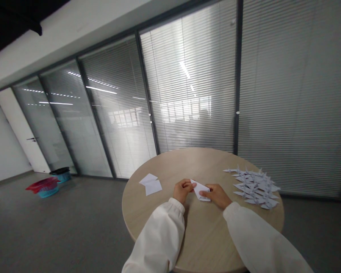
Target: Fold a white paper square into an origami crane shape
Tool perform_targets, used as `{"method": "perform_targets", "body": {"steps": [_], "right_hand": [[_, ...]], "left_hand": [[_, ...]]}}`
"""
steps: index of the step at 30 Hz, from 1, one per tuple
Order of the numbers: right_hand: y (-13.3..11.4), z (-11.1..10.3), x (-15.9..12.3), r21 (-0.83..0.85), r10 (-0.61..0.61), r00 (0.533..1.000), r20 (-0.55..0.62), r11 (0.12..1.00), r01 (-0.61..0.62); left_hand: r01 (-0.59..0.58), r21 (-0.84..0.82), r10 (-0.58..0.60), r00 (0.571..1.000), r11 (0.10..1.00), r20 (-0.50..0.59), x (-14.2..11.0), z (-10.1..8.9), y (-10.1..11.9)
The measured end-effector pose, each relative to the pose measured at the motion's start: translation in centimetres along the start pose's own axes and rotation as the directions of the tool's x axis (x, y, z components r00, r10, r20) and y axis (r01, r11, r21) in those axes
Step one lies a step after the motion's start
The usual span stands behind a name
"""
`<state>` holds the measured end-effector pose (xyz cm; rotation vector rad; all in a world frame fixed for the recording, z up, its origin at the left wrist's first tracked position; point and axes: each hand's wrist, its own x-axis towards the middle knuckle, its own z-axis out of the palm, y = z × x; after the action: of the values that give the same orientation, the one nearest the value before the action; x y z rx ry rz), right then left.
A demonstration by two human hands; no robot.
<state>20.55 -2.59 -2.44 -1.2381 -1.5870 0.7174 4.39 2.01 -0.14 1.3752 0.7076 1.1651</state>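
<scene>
Between my two hands is a partly folded piece of white paper (200,189), held just over the middle of the round table. My left hand (183,189) pinches its upper left corner between thumb and fingers. On the right side, my right hand (216,195) grips the paper with the thumb on top and the fingers behind it. Dark marks show near the paper's lower right edge, too small to read. To the left lie creased white paper sheets (151,184). A cluster of several folded paper cranes (255,187) stands at the table's right side.
The round wooden table (199,235) has its far edge close to a glass partition with blinds (190,83). On the grey floor at left are a bin with a red liner (47,186) and a bin with a black liner (61,174), near a white door (22,131).
</scene>
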Motion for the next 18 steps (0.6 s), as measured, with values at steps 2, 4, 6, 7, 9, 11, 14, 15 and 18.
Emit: {"method": "perform_targets", "body": {"steps": [2,4,6,7,9,11,14,15,18], "right_hand": [[0.09,0.02,0.0,0.008,0.003,1.0,0.002,1.0,-0.003],[0.09,0.03,-0.02,0.016,0.008,1.0,0.009,1.0,-0.008],[0.0,0.03,-0.05,0.013,0.013,1.0,0.014,1.0,-0.013],[-0.06,0.02,-0.07,0.01,0.013,1.0,0.015,1.0,-0.013],[-0.17,0.03,-0.1,0.009,0.009,1.0,0.017,1.0,-0.009],[-0.24,0.04,-0.12,0.006,-0.002,1.0,0.014,1.0,0.002],[-0.23,0.08,-0.11,0.006,-0.008,1.0,0.008,1.0,0.008],[-0.2,0.09,-0.1,0.009,-0.006,1.0,0.01,1.0,0.006],[-0.12,0.09,-0.09,0.011,0.006,1.0,0.018,1.0,-0.007]], "left_hand": [[0.018,-0.031,-0.019,1.0,0.999,-0.018,0.11,-0.11,-0.03],[0.027,-0.052,-0.028,0.999,0.998,-0.022,0.1,-0.11,0.06],[0.03,-0.06,-0.031,0.999,0.998,-0.025,0.01,-0.05,0.21],[0.031,-0.062,-0.032,0.999,0.998,-0.027,-0.04,-0.01,0.29],[0.028,-0.059,-0.03,0.999,0.998,-0.032,-0.11,0.04,0.42],[0.02,-0.049,-0.022,0.999,0.999,-0.035,-0.12,0.06,0.49],[0.02,-0.04,-0.021,0.999,0.999,-0.036,-0.05,0.0,0.48],[0.022,-0.04,-0.024,0.999,0.999,-0.037,-0.01,-0.04,0.45],[0.03,-0.052,-0.033,0.998,0.998,-0.052,0.12,-0.15,0.29]]}}
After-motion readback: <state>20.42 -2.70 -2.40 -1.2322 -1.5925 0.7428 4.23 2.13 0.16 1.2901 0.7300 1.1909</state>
